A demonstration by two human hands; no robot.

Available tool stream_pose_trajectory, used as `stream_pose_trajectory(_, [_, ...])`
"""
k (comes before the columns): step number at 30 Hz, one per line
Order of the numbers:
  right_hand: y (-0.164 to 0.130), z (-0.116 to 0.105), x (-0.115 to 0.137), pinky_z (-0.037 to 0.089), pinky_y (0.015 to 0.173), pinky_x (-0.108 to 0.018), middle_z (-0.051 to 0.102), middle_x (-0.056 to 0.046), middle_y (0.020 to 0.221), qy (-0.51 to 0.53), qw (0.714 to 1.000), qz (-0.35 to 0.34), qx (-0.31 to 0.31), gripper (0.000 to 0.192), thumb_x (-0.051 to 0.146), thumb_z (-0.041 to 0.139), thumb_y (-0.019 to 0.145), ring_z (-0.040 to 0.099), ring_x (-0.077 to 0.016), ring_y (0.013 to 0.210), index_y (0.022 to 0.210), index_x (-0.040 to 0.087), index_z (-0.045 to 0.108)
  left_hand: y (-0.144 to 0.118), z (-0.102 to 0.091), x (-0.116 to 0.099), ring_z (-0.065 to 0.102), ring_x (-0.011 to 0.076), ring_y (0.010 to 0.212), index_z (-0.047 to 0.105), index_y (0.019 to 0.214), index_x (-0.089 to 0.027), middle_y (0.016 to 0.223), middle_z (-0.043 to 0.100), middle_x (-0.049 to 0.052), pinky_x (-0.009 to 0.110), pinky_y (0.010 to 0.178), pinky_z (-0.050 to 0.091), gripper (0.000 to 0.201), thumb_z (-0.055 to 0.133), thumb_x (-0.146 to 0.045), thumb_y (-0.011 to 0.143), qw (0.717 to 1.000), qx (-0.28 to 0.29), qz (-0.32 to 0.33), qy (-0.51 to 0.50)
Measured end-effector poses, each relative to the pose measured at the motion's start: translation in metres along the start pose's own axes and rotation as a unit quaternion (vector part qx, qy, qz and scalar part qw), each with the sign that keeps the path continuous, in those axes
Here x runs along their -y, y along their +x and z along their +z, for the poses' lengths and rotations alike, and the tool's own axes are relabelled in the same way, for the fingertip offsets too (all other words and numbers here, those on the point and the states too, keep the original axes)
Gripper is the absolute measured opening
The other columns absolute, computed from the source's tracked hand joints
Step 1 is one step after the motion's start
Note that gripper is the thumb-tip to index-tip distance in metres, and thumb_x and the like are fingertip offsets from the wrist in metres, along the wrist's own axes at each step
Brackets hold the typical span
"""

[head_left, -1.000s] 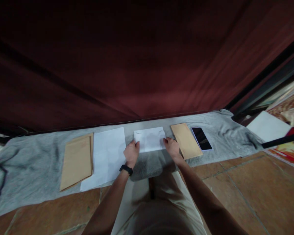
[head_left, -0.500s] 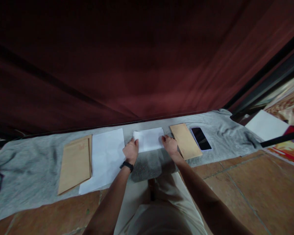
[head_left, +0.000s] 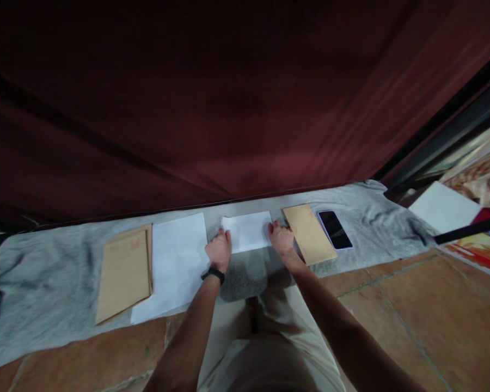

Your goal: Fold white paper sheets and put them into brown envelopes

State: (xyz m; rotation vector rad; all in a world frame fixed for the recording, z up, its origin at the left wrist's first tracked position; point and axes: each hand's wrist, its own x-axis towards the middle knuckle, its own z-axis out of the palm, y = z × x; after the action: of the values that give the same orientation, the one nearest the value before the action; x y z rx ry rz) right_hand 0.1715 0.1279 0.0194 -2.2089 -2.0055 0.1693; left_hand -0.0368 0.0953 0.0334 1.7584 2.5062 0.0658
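The folded white paper [head_left: 247, 231] lies flat on the grey cloth [head_left: 44, 283] spread over the floor, right in front of the person and close to the dark red curtain [head_left: 228, 98]. It looks already folded down to a small, neat rectangle, so I'd judge the folding largely done; what seems left is pressing the creases and perhaps slipping it into an envelope, none of which shows as done. The left hand [head_left: 218, 250] (a black band at its wrist) rests with fingers pressed on the paper's left edge, and the right hand [head_left: 281, 238] presses its right edge; neither lifts it. Just left lies a larger white sheet [head_left: 175, 264], unfolded, then a brown envelope [head_left: 124, 272]. To the right sit another brown envelope [head_left: 309, 233] and a dark phone [head_left: 335, 230].
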Motion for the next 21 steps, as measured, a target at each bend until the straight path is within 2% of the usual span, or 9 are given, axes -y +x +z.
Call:
stream_pose_trajectory(8, [-0.003,0.003,-0.001,0.051,0.085,-0.040,0.075,-0.021,0.095,0.002,1.000,0.002,-0.002,0.037,0.034,0.035,0.107,0.074,-0.0279,0.088,0.119,0.010,0.061,0.001,0.002,-0.001,0.075,0.0277,0.090,0.060,0.126,-0.015,0.093,0.077,0.017,0.034,0.075,0.053,0.045,0.030,-0.042,0.105,1.000,0.003,-0.001,-0.003])
stream_pose_trajectory(13, [-0.011,0.004,-0.002,0.049,0.091,-0.041,0.072,-0.021,0.109,0.020,0.999,-0.018,-0.037,0.031,0.029,0.039,0.105,0.068,-0.0302,0.104,0.117,0.012,0.062,0.001,0.001,-0.001,0.075,0.0276,0.092,0.059,0.127,-0.014,0.094,0.077,0.017,0.034,0.077,0.052,0.045,0.032,-0.042,0.105,1.000,0.006,-0.006,-0.013])
stream_pose_trajectory(17, [-0.024,0.004,0.004,0.045,0.101,-0.047,0.066,-0.023,0.126,0.048,0.992,-0.085,-0.077,0.038,0.027,0.039,0.105,0.059,-0.0330,0.118,0.134,0.010,0.057,0.002,0.002,0.000,0.075,0.0283,0.091,0.060,0.127,-0.014,0.095,0.077,0.018,0.034,0.076,0.052,0.046,0.030,-0.041,0.105,1.000,0.002,-0.002,-0.012])
stream_pose_trajectory(21, [-0.039,0.014,0.015,0.034,0.115,-0.048,0.045,-0.016,0.157,0.091,0.977,-0.187,-0.055,0.049,0.029,0.041,0.105,0.040,-0.0309,0.143,0.152,0.015,0.043,0.003,0.004,0.000,0.075,0.0280,0.090,0.060,0.126,-0.013,0.094,0.077,0.018,0.034,0.075,0.053,0.045,0.030,-0.041,0.105,1.000,-0.005,0.003,-0.003])
